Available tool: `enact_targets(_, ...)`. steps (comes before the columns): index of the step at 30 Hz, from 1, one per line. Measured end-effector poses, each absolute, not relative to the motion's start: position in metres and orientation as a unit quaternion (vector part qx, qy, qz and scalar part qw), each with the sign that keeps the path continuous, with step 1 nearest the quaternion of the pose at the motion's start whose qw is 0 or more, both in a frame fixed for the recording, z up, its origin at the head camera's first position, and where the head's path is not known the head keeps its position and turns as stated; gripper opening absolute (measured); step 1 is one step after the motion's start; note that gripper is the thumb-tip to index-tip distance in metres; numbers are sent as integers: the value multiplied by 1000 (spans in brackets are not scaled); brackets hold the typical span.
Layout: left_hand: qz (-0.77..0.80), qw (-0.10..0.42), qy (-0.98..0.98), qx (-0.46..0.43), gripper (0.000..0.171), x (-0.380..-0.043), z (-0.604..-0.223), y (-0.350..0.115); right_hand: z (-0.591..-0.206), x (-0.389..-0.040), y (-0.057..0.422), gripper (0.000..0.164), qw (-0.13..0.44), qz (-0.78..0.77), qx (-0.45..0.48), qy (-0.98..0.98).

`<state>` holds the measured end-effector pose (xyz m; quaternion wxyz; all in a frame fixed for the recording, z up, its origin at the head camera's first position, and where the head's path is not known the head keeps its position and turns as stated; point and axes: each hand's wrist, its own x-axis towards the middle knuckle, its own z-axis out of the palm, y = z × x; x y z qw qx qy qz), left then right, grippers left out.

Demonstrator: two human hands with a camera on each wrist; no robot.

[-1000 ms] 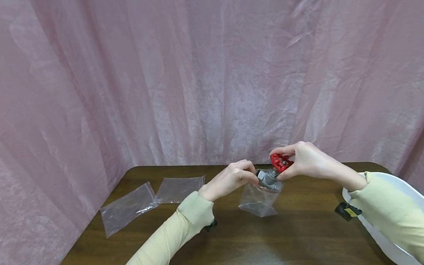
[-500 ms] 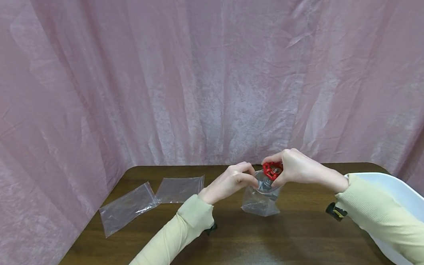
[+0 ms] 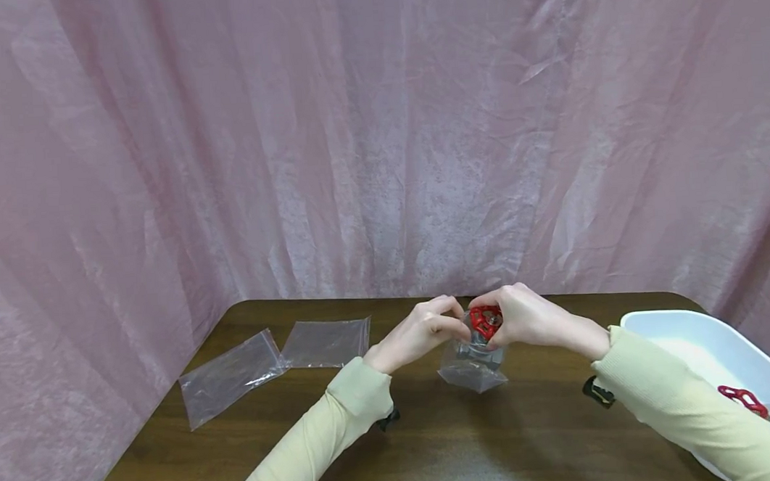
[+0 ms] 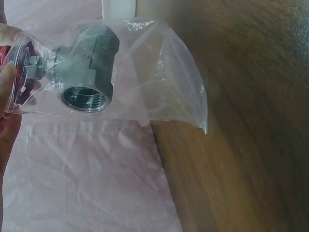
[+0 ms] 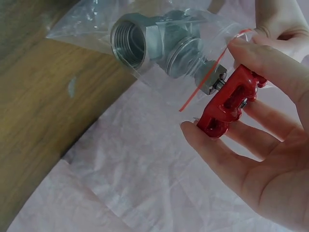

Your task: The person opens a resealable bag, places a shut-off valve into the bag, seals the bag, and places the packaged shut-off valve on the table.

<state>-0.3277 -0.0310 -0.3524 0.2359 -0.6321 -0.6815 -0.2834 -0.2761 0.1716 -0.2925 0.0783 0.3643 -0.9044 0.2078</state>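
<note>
Okay, so our right grip [image 3: 526, 316] has its fingers curled round the red handwheel [image 5: 229, 104] of a metal valve [image 4: 89, 60], and our left grip [image 3: 422, 329] pinches the rim of a clear bag [image 4: 169, 70]. The valve's body is inside that bag, with the wheel up at the mouth, beyond the thin red line [image 5: 203, 82] crossing near the valve's stem. We can't really tell if the bag's bottom touches the surface [image 3: 435, 448].

What worries us? That wheel looks pretty wide for the mouth, so pushing it in at a tilt could snag the rim and split the plastic. And the valve looks heavy: if our right grip lets go too soon, we'd guess the weight yanks the film out of our left pinch and the lot drops.

Further out, two flat clear bags, one nearer [image 3: 328, 344] and one farther [image 3: 232, 379], lie left of the valve, well apart from it. Right of it sits a white tub [image 3: 657, 321] with another red wheel [image 3: 745, 399] inside; behind it hangs a pink curtain [image 3: 380, 139].
</note>
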Motion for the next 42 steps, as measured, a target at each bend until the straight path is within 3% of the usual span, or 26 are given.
enact_targets(9, -317, 202, -685, -624, 11, -331, -366, -29, -307, -280, 170, 32, 56, 210, 370, -904)
enact_targets(32, -311, 180, -691, -627, 8, -330, -380, -30, -330, -279, 160, 33, 41, 191, 361, -912)
enact_targets(42, -302, 181, -691, -631, 5, -331, -381, -32, -336, -276, 158, 43, 38, 226, 338, -913)
